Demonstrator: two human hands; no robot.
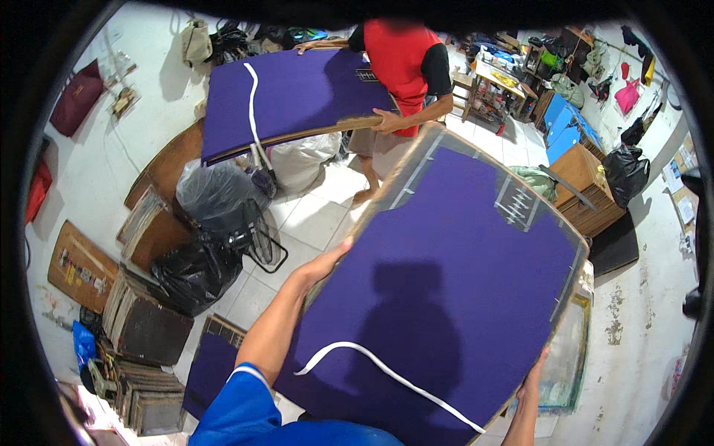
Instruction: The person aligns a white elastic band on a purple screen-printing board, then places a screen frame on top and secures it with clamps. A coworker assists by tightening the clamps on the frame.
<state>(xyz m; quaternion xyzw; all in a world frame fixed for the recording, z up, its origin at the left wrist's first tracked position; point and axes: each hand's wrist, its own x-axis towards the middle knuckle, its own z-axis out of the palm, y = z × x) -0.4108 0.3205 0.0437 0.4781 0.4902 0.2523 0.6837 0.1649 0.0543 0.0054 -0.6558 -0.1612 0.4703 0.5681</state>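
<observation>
Purple board (424,215) (in both grips (327,262) (532,377))

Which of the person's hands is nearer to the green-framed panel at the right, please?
Right. The right hand, on the right edge of the purple board, appears just left of the green-framed panel; the left hand, on the opposite edge, is much farther away.

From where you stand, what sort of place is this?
Likely a small fabric or textile-printing workshop, can't tell which: purple fabric lies on the held board, a co-worker grips a second purple-covered board, and panels stand stacked at lower left.
</observation>
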